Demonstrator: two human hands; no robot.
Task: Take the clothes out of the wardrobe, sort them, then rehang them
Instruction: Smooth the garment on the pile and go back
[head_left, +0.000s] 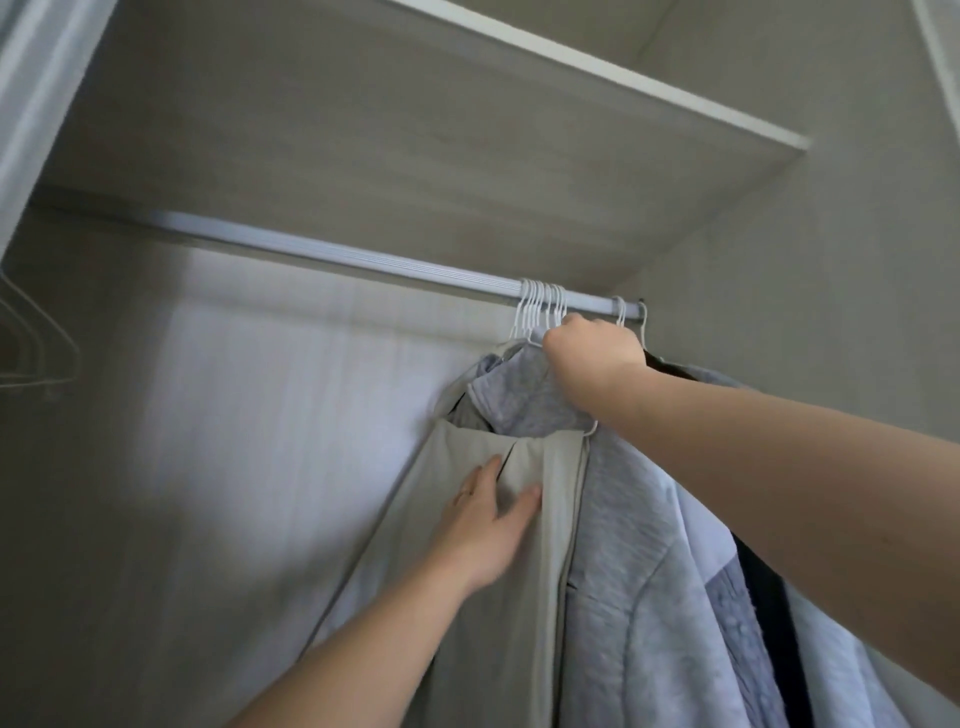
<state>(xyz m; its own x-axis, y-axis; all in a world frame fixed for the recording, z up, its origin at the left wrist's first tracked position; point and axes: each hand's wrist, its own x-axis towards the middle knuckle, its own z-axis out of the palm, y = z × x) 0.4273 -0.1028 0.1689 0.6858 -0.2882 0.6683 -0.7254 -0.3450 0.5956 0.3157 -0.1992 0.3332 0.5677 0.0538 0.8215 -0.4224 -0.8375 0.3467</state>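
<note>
A metal rail crosses the wardrobe under a shelf. Several white hangers hook over its right end, packed together. From them hang a beige garment, a grey knit top, a pale blue piece and a black one. My right hand is curled round the hanger necks just below the rail. My left hand lies flat with straight fingers against the front of the beige garment.
The shelf sits close above the rail. An empty hanger hangs at the far left edge. The wardrobe's right side wall stands just beyond the clothes. The back panel is bare on the left.
</note>
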